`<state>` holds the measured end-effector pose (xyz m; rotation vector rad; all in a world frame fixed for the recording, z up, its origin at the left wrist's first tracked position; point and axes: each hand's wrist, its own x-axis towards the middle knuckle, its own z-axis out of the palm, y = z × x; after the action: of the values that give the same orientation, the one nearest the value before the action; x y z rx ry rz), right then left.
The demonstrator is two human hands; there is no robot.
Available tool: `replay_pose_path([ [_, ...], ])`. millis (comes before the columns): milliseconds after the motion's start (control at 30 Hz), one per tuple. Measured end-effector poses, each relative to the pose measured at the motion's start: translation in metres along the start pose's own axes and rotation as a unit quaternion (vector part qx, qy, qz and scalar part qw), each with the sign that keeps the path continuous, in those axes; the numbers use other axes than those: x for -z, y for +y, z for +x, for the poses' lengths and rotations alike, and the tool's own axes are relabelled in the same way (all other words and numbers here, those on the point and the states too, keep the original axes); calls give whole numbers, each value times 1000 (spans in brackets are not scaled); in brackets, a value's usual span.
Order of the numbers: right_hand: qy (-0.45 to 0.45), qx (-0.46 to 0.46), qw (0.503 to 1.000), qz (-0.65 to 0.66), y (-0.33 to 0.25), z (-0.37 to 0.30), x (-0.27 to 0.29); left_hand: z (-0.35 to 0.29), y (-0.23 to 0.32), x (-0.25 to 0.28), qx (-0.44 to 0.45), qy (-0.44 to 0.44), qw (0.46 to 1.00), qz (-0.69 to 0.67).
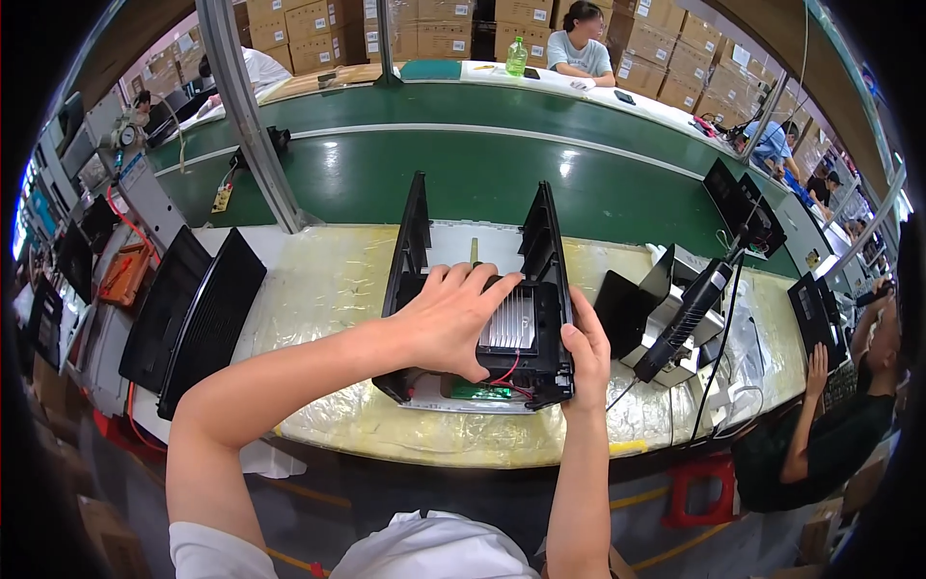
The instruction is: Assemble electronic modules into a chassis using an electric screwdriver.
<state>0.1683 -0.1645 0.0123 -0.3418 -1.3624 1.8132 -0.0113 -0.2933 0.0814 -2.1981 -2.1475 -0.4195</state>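
In front of me on the table stands a black plastic housing (545,227) with two tall side walls and an open middle. Inside it sits a black module with a silver finned heat sink (511,320); red wires and a green circuit board (479,390) show at its near end. My left hand (449,318) reaches over the module from the left, fingers bent over its far side and thumb at the near side, hiding much of it. Against the housing's right wall, my right hand (586,352) is closed round the near corner, thumb on the inner side.
Black ribbed panels (207,318) stand at the left. A black electric screwdriver (690,318) leans over metal boxes (675,280) at the right, with a cable hanging. Behind runs a green conveyor (386,159). A co-worker (820,415) sits at the right near a red stool (696,487).
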Motion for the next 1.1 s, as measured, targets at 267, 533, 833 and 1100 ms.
replay_pose_path([
  [267,17,-22,999,16,-5,-8,-14,-2,1,1,-11,-13,1000,15],
  [533,-16,121,985,-123,-14,-36,-9,-61,-8,40,-45,85,995,0],
  [833,18,291,894,-340,22,5,-14,-115,-66,-23,153,167,925,-305],
  [1100,101,287,880,-366,57,97,-52,-35,-148,-102,224,333,849,-343],
])
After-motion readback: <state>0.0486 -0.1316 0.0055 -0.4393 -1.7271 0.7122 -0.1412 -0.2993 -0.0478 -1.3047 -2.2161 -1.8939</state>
